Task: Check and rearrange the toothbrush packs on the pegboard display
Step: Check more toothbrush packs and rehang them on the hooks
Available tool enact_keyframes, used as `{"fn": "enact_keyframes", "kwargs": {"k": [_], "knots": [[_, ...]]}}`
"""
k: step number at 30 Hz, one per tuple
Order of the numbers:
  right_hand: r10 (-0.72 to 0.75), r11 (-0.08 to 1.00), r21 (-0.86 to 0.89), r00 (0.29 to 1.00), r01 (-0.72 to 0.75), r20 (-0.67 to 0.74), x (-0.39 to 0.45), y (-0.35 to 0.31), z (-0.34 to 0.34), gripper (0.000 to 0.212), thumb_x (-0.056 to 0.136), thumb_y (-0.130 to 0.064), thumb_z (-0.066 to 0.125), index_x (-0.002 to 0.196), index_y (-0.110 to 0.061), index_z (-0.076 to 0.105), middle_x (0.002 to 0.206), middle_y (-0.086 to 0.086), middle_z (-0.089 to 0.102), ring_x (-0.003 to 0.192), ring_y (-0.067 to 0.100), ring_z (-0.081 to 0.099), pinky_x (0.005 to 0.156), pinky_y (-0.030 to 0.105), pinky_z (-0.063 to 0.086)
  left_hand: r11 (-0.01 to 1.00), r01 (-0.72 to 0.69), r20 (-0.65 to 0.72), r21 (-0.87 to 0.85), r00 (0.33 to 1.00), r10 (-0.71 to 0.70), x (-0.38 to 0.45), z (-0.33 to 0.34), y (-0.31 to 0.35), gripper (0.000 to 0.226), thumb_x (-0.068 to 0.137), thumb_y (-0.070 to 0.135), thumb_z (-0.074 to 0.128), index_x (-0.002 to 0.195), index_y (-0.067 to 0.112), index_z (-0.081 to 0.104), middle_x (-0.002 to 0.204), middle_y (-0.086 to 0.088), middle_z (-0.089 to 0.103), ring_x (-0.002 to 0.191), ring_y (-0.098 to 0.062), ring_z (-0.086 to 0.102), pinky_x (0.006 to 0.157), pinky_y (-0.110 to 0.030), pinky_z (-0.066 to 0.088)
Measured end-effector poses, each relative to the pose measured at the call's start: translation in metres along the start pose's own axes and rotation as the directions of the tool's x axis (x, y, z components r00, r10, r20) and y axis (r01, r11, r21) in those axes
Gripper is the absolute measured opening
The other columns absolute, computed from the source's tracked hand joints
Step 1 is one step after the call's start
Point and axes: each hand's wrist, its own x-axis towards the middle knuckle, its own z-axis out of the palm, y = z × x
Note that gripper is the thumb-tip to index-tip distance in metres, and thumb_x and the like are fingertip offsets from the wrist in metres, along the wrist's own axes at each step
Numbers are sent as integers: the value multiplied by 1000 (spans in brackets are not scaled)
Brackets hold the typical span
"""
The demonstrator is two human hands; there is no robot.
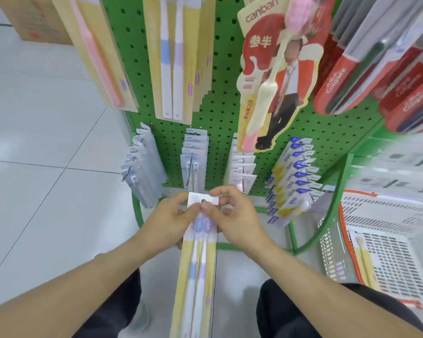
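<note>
Below the bottom edge of the green pegboard (220, 76), both hands pinch the white top tab of a yellow twin toothbrush pack (198, 269): left hand (171, 220) and right hand (232, 215) meet fingertips there. Matching packs (174, 57) hang near the board's upper edge.

Long pale-yellow card toothbrush pack (196, 272) with two white brushes, one blue-gripped, one lilac-gripped, heads up under a clear blister; held lengthwise at its white hang-tab end, low before the green perforated metal pegboard (220, 76). Matching yellow twin-brush packs (175, 57) hanging in a row on an upper peg. Further left, yellow pack with pink brush (95, 52). Upper right, red Colgate packs (386, 62) and a cream-and-red shaped card pack (274, 76). Lower pegs: grey-white packs (144, 167), (194, 162), cream packs (242, 167), blue-and-yellow packs (293, 176).
</note>
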Motion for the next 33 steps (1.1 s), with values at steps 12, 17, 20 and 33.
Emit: {"fn": "enact_keyframes", "kwargs": {"k": [12, 17, 20, 33], "knots": [[162, 977, 121, 979, -177, 120, -8, -8, -7, 24, 94, -15, 70, 111, -8, 55, 81, 14, 66, 57, 16, 67, 50, 34, 58, 980, -116, -54, 159, 991, 126, 5, -4, 0, 14, 100, 21, 58, 87, 18, 59, 69, 0, 75, 54, -9, 67, 43, -18, 46], [109, 992, 62, 990, -114, 86, -3, -7, -11, 9, 95, -15, 69, 92, -12, 61, 71, 14, 66, 58, 19, 65, 49, 34, 57, 997, -34, 49, 68, 998, 31, 5, -6, 7, 5, 100, 13, 57, 97, 10, 58, 71, -7, 76, 53, -16, 70, 45, -26, 53], [52, 999, -5, 997, -52, 49, -1, -7, -13, 11, 92, -18, 73, 93, -16, 63, 69, 2, 67, 60, 16, 65, 53, 36, 59, 1000, -2, 71, 5, 997, 2, 5, -8, 10, 3, 99, 9, 59, 101, 7, 59, 74, -8, 77, 56, -20, 71, 50, -29, 57], [-302, 760, -444, 862, 475, 406, -10, -4, -13, 44, 90, -32, 74, 131, -17, 64, 111, -6, 45, 86, 7, 55, 81, 22, 52, 998, 49, -38, -49, 998, -51, 6, -19, 15, 5, 98, 9, 60, 100, 6, 63, 64, -8, 73, 49, -19, 68, 48, -28, 57]]}}
